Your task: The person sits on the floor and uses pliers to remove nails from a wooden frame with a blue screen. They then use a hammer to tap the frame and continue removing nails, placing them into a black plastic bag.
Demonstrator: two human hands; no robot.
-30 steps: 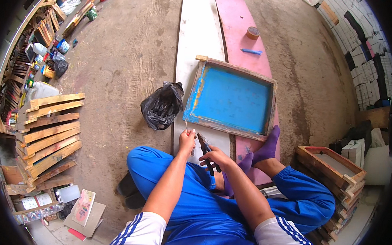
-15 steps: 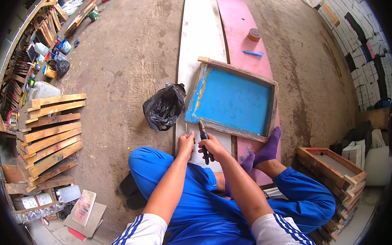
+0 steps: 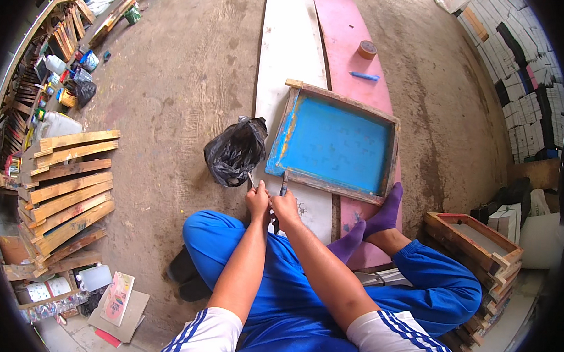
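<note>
My left hand (image 3: 257,200) is closed around a slim, pale metal-looking tool (image 3: 250,178); its tip points up by the rim of a black plastic bag (image 3: 236,154), and its kind is unclear. Beside it, nearly touching, my right hand (image 3: 285,209) grips pliers (image 3: 284,183). Their jaws point up at the near-left corner of a wooden screen-printing frame (image 3: 338,186), while the dark handles are mostly hidden under my hands. Blue mesh (image 3: 340,141) fills the frame, with orange-brown stains along its left side. The frame lies tilted across a white board (image 3: 291,44) and a pink board (image 3: 345,28).
On the pink board are a roll of brown tape (image 3: 367,49) and a blue pen-like cutter (image 3: 364,76). Stacked wooden frames stand at left (image 3: 74,186) and right (image 3: 474,238). My sock-covered foot (image 3: 384,209) rests against the frame's near-right corner.
Both hands have come together, the right moving left with the pliers. The left hand's tool has shifted left toward the black bag. The screen frame has stayed in place.
</note>
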